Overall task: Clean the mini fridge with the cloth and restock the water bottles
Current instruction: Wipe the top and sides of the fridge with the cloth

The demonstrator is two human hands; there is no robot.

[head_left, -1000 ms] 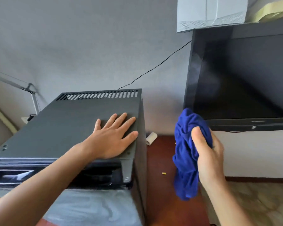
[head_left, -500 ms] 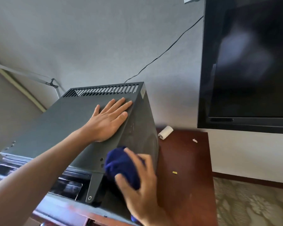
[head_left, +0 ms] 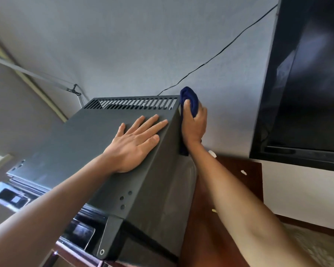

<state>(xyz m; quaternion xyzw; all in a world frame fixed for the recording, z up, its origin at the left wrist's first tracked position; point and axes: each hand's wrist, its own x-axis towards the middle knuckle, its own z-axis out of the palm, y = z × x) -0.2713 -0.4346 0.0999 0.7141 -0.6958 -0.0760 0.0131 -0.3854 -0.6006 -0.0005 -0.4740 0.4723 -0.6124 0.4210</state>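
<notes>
- While the camera looks down from head height, a grey wall (head_left: 123, 45) fills the background, with a thin black cable (head_left: 220, 53) running across it down to the back of the fridge.
- A large black television screen (head_left: 307, 83) hangs on the right, dark and switched off.
- The mini fridge (head_left: 81, 143), a dark grey metal box, sits at centre left on a reddish-brown wooden cabinet (head_left: 237, 180); a row of vent slots runs along the far edge of its top.
- The left hand (head_left: 135, 145) lies flat on the fridge top near its right edge, palm down, fingers spread and straight, gripping nothing.
- The right hand (head_left: 194, 124) reaches along the fridge's right side to its upper rear corner, with fingers and thumb closed around the cloth.
- The cloth (head_left: 190, 101), dark blue and bunched, is pressed against that rear corner, and a strip of it hangs down behind the wrist.
- A small white object (head_left: 212, 153) lies on the cabinet near the wall, partly hidden by the right forearm; what it is cannot be told.
- Small pale scraps (head_left: 243, 172) dot the wood.
</notes>
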